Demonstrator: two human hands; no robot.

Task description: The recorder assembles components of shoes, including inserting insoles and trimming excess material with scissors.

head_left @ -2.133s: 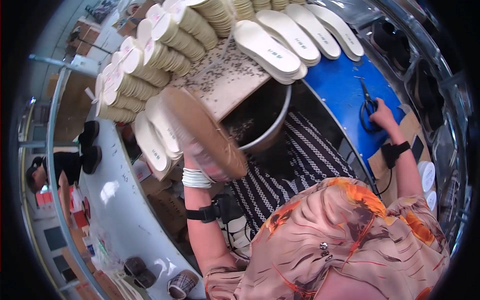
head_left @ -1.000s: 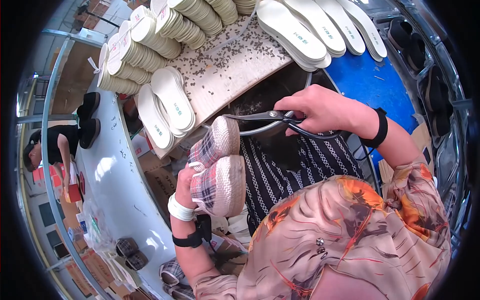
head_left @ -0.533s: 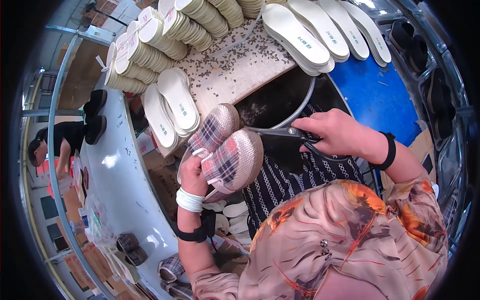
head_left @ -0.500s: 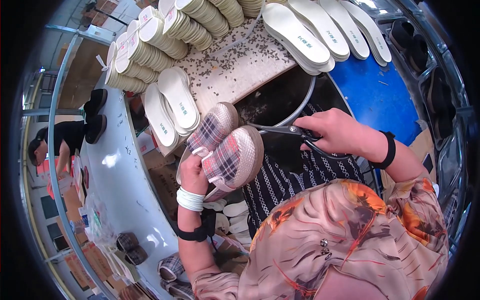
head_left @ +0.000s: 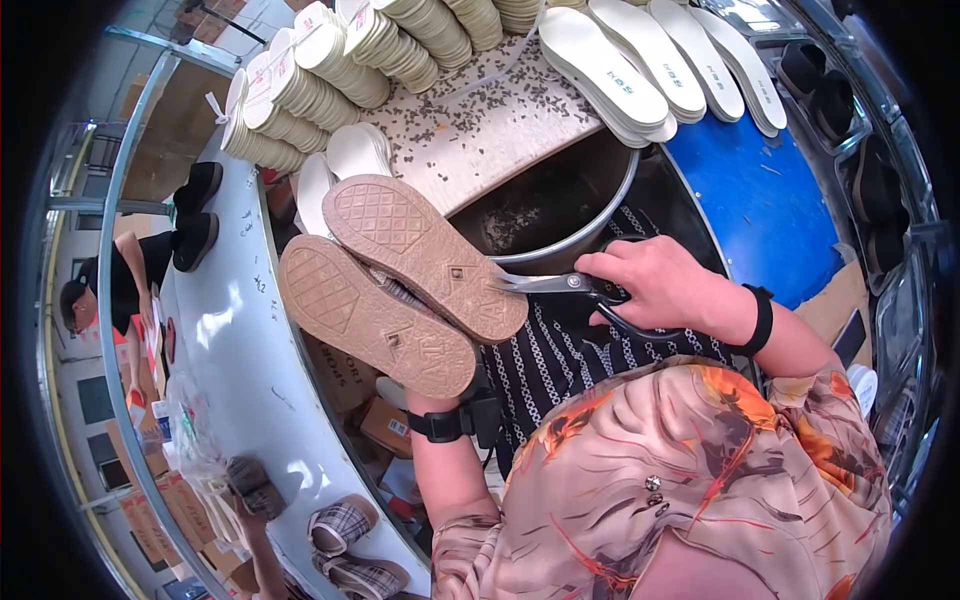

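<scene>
A pair of slippers [head_left: 405,255] is held up with its tan, textured soles facing me. My left forearm [head_left: 455,485], with a black wrist band, rises behind the pair; the left hand itself is hidden by the soles. In my right hand [head_left: 655,285] is a pair of scissors [head_left: 555,284] with dark handles, its loops around the fingers. The blades are slightly apart, and their tips overlap the edge of the right-hand sole near its heel. Whether they touch it, I cannot tell.
Stacked cream insoles [head_left: 320,90] and fanned white insoles [head_left: 610,75] lie on a bench [head_left: 500,150] strewn with dark scraps. Under it is a metal-rimmed basin [head_left: 560,190]. On the white table at left, plaid slippers [head_left: 345,525] lie near another person's arm [head_left: 262,550]; a person [head_left: 110,285] bends beyond.
The slippers have turned over, from plaid uppers to soles facing me, and moved left. My left hand has gone out of sight behind them. Another person's arm has appeared at lower left.
</scene>
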